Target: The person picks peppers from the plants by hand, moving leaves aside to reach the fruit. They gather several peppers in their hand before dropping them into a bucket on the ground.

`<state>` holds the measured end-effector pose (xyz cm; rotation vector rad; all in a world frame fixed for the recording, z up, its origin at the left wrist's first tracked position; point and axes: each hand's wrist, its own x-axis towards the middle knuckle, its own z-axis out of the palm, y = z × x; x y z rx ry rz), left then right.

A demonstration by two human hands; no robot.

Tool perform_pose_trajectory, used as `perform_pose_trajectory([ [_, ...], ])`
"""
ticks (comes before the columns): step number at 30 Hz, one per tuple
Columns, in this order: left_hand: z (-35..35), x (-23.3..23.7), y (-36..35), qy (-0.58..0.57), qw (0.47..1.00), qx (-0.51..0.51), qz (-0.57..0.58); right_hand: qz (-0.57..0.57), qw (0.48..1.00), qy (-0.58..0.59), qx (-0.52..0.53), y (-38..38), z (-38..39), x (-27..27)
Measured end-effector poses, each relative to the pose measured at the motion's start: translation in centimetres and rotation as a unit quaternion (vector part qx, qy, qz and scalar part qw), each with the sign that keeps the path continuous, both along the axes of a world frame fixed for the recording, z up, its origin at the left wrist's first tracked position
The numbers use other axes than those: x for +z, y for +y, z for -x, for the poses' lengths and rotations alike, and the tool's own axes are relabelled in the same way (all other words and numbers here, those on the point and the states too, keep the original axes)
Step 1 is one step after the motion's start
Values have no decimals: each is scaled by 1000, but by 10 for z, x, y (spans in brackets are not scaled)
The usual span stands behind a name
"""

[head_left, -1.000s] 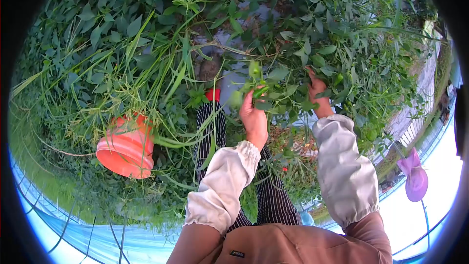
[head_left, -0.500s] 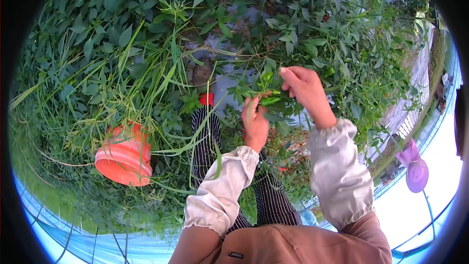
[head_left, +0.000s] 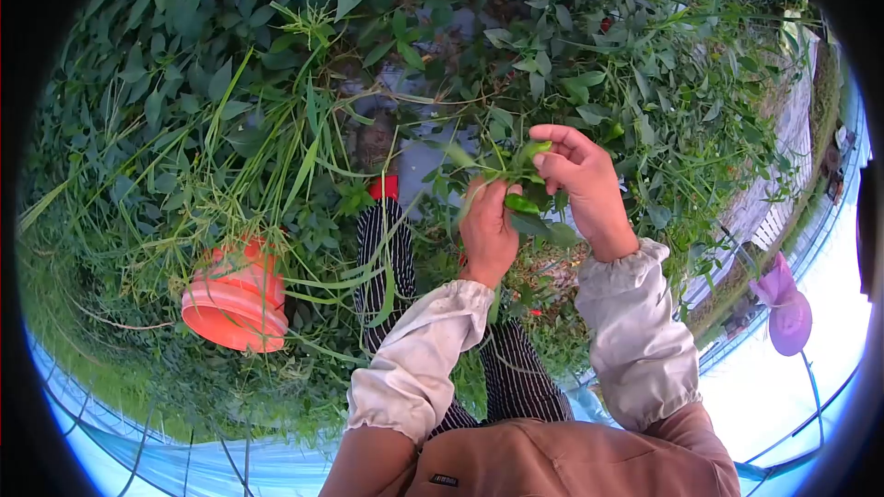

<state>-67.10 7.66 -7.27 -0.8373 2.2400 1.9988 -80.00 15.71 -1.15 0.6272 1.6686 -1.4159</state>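
Observation:
My left hand (head_left: 488, 230) is closed around green peppers (head_left: 521, 204), one poking out past the thumb. My right hand (head_left: 582, 182) is just to its right, fingers pinched on a small green pepper (head_left: 535, 148) still among the leaves of a pepper plant (head_left: 516, 170). The two hands are almost touching, in front of my striped trouser leg (head_left: 382, 248). Both forearms wear pale sleeve covers (head_left: 419, 350).
An orange bucket (head_left: 235, 299) lies tilted in the grass at the left. Dense pepper bushes (head_left: 645, 64) and long grass (head_left: 276, 156) fill the view. A red shoe tip (head_left: 384, 187) shows below the plants. A purple object (head_left: 787, 317) hangs at the right.
My right hand came out of the foliage on the right and moved left to meet my left hand, pinching a pepper. The left hand dropped slightly, still holding peppers.

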Motion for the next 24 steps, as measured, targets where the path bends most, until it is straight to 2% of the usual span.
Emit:
perform_pose_trajectory([
  [2,-10,-9,10,-1,997,-30,74,1,1000,-1,-2,7,-2,3],
  [4,-5,0,5,12,997,-41,72,-11,998,66,10,13,-12,9],
  [6,0,5,2,24,996,-50,70,-6,997,71,-26,17,-22,15],
  [8,2,6,1,39,990,-103,87,90,984,-27,-150,29,-30,20],
  [9,1,7,1,38,990,-104,87,153,974,-31,-165,33,-30,27],
  [10,1,9,2,19,988,-106,106,154,974,-31,-165,39,-29,32],
  [12,-1,10,3,1,986,-108,126,266,946,34,-180,48,-28,45],
  [14,-2,11,4,43,983,-140,108,235,955,51,-173,53,-31,55],
  [16,1,17,7,36,981,-156,110,194,970,-13,-148,69,-39,53],
  [17,3,20,9,28,978,-172,114,142,982,-3,-123,75,-51,47],
  [18,4,21,11,28,978,-171,115,143,982,-3,-122,75,-54,50],
  [20,2,22,13,12,969,-202,140,-66,993,-91,24,68,-59,51],
  [21,1,22,14,9,969,-203,140,-114,989,-65,66,57,-62,50],
  [22,1,21,16,27,970,-198,138,-114,989,-67,65,55,-67,46],
  [23,1,21,17,47,971,-192,137,-147,976,59,147,55,-71,40],
  [24,1,21,17,47,971,-192,137,-177,940,185,226,52,-72,37],
])
